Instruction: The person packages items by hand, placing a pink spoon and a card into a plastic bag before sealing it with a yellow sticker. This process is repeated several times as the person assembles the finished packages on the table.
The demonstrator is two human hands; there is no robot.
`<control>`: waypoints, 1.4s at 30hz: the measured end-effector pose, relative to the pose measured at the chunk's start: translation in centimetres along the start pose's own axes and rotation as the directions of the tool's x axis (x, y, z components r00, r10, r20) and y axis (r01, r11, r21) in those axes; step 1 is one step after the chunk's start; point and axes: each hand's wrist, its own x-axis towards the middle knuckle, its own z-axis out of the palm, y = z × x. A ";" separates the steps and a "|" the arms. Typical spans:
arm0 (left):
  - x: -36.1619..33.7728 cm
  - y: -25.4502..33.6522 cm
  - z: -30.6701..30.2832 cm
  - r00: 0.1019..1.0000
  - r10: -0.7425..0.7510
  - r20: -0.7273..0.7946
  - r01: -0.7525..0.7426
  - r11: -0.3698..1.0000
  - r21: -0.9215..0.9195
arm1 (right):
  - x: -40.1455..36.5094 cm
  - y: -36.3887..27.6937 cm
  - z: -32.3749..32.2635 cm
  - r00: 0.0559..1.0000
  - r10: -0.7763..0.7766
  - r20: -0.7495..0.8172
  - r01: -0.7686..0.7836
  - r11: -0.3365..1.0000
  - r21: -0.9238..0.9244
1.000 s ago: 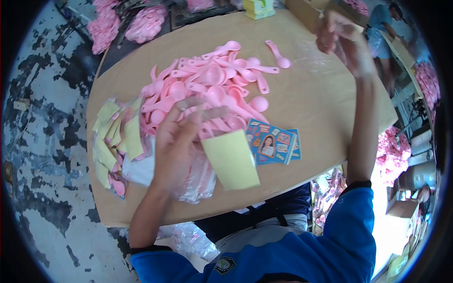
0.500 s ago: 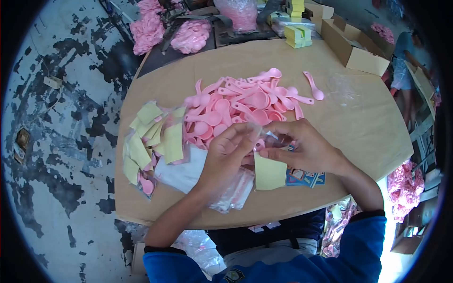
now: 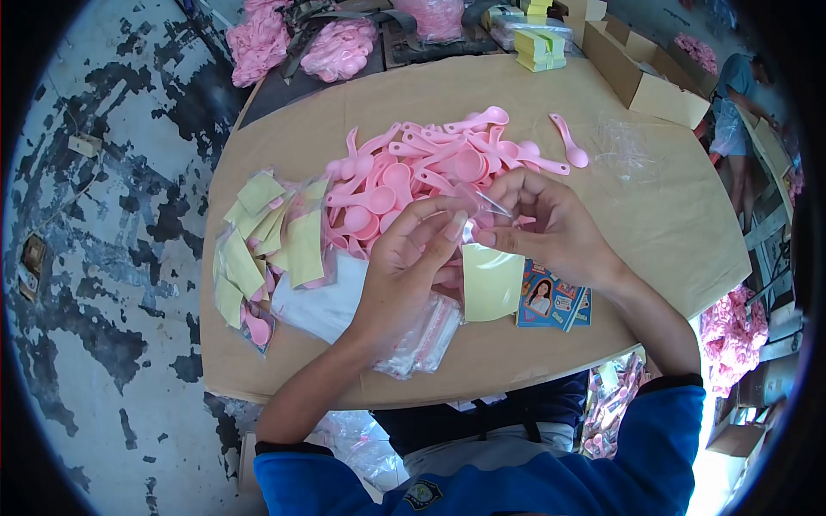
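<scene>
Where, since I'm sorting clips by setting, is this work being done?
Probably a small packing workshop: loose pink spoons heaped on the table, filled clear bags beside them, and an open cardboard box at its far edge.

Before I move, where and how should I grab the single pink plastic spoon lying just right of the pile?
I'd pinch the single pink plastic spoon by the middle of its narrow handle, with your right hand coming from above and the right. The heaped pink spoons lie on its left, and the rounded bowl, nearer you, looks harder to pinch.
</scene>
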 end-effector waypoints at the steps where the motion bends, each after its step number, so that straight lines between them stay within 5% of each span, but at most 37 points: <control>1: 0.0 0.0 0.1 1.000 -0.012 -0.014 0.012 1.000 0.015 | 0.0 0.2 0.1 0.999 -0.038 -0.032 0.039 0.998 0.051; 6: 0.0 -0.1 -0.8 0.996 -0.069 0.054 0.061 0.988 0.140 | 0.1 -0.1 0.7 0.987 -0.038 -0.159 0.073 0.972 0.222; 12: 0.0 -0.5 -0.7 0.997 -0.074 0.025 0.071 0.994 0.086 | 0.1 0.1 -0.1 1.000 -0.007 0.004 0.007 0.999 -0.051; 24: 0.3 -0.3 -0.9 0.999 -0.045 0.005 0.044 0.997 0.062 | 0.1 0.3 0.6 0.997 -0.063 -0.052 0.063 0.998 0.005; 30: 0.1 0.1 -0.8 0.999 -0.038 0.015 0.037 0.998 0.051 | 0.0 0.1 0.4 1.000 -0.012 0.006 0.012 1.000 -0.017; 33: 0.1 0.1 -1.2 0.999 -0.010 0.041 0.005 0.993 0.115 | 0.0 -0.2 0.0 0.987 -0.117 0.112 0.124 0.991 -0.057; 36: 0.1 0.2 -1.2 0.997 -0.046 0.055 0.037 0.988 0.152 | -0.1 -1.5 -0.5 0.991 -0.027 0.134 0.033 0.999 -0.036; 42: 1.1 1.0 -2.9 0.984 -0.031 0.173 0.016 0.996 0.087 | -0.1 -0.6 -0.5 0.999 -0.050 0.005 0.050 0.998 -0.034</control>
